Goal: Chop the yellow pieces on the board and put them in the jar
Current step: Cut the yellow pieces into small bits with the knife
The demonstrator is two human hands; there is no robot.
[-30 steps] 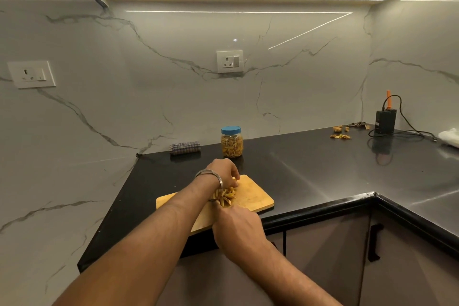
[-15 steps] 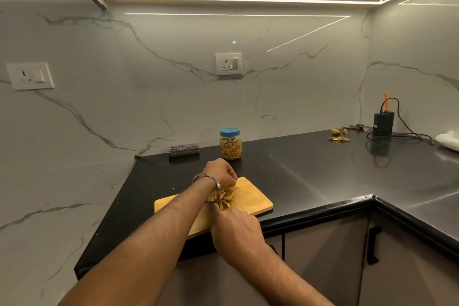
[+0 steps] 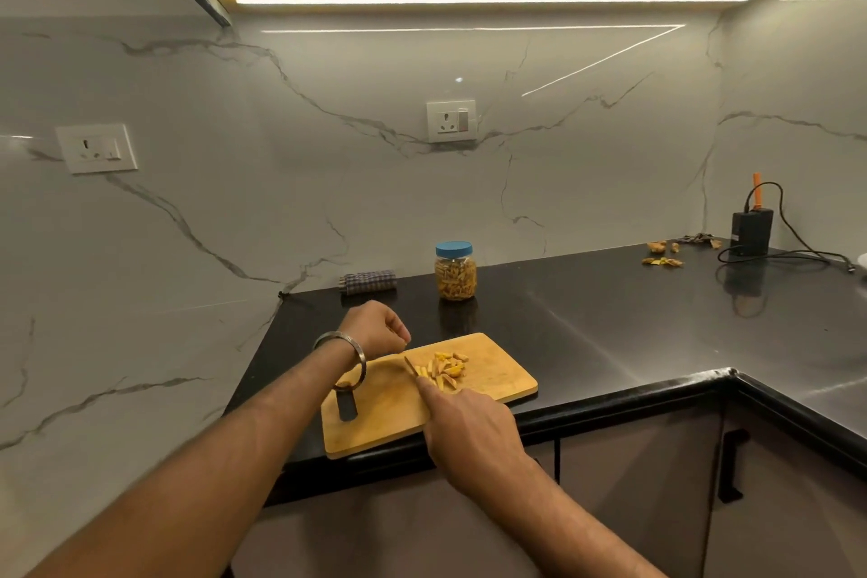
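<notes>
Left arm: bare from the frame's lower edge to the wrist, no sleeve in view.
Left wrist: one plain metal bangle [image 3: 348, 354], silver-grey, thin and round, loose enough that its lower arc hangs off the wrist.
Left hand [image 3: 375, 328]: bare, no ring or glove visible.
Right arm: bare along its whole visible length, no sleeve, watch or band.
Right hand [image 3: 469, 429]: bare, seen from the back, no ring or glove visible.
Markings: none visible on either forearm; fine hair shows on both.
</notes>
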